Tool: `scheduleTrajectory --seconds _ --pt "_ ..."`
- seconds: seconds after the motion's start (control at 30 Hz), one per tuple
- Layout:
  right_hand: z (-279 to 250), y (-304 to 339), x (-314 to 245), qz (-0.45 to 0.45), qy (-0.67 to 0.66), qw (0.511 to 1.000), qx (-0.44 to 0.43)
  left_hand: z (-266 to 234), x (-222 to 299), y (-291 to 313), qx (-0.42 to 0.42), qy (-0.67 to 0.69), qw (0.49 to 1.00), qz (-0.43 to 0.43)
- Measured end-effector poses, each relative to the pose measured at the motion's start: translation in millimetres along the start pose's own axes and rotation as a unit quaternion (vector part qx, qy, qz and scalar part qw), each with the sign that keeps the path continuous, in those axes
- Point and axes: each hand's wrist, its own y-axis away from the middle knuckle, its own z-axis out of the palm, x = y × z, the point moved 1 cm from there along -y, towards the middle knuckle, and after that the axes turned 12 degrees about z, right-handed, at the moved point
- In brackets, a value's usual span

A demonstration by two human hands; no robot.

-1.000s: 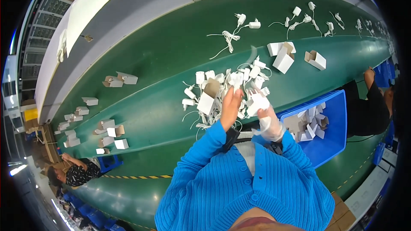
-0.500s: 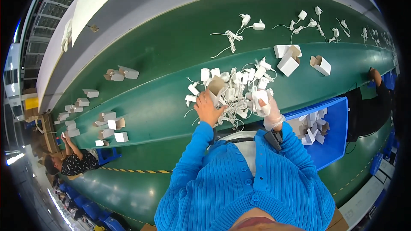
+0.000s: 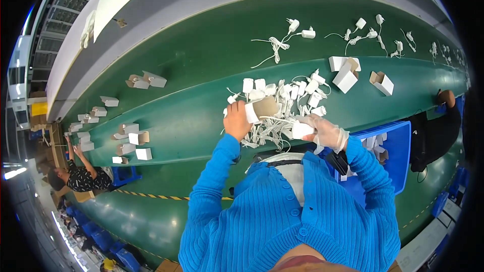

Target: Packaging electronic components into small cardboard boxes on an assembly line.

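Observation:
My left hand (image 3: 237, 120) is closed on a small white cardboard box (image 3: 250, 113), its brown flap (image 3: 265, 106) open toward the right. In a thin clear glove, my right hand (image 3: 324, 132) grips a white power adapter (image 3: 302, 130) low over the pile. A white cable runs from around the adapter toward the box mouth; whether it enters the box I cannot tell. Under and beyond both hands lies a heap of white adapters with bundled cables (image 3: 286, 102) on the green bench.
White boxes (image 3: 346, 77) stand beyond the heap to the right, others (image 3: 133, 138) at left. More adapters (image 3: 308, 33) lie on the far green strip. A blue bin (image 3: 398, 161) with cartons is at my right. One person (image 3: 83, 174) works at far left, another (image 3: 433, 136) at right.
The box in my left hand has tipped so its open flap points right. My right hand has drawn nearer to me, with the adapter now below its fingers.

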Motion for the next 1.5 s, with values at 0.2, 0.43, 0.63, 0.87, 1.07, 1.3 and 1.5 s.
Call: scheduleTrajectory --seconds 0.2,0.43,0.63,0.87,1.07,1.3,1.5 --pt "9.0 -51.4 -31.0 -0.084 0.182 0.973 0.11 -27.7 27.2 -15.2 -0.007 -0.004 0.989 0.145" --pt "1.5 -56.2 -38.8 -0.225 0.328 0.907 0.14 -34.6 46.6 -16.2 0.009 0.06 0.987 0.149" --pt "-15.6 -59.7 -38.5 -0.257 0.303 0.917 0.045 -32.2 57.7 -22.4 -0.033 0.097 0.975 0.198" --pt "-8.7 -48.7 -49.3 -0.183 0.302 0.935 0.03 -37.1 55.1 -14.0 -0.035 0.128 0.975 0.181" --pt "-21.8 -59.9 -46.3 -0.245 0.315 0.916 -0.034 -31.1 61.3 -20.0 -0.079 0.166 0.962 0.2" --pt "-25.9 -80.4 -24.9 -0.29 0.227 0.926 0.089 -38.6 55.7 -36.5 0.015 0.249 0.961 0.121" --pt "-44.5 -97.0 -74.1 -0.226 0.322 0.919 0.014 -48.6 55.4 -84.4 0.028 0.182 0.952 0.245"
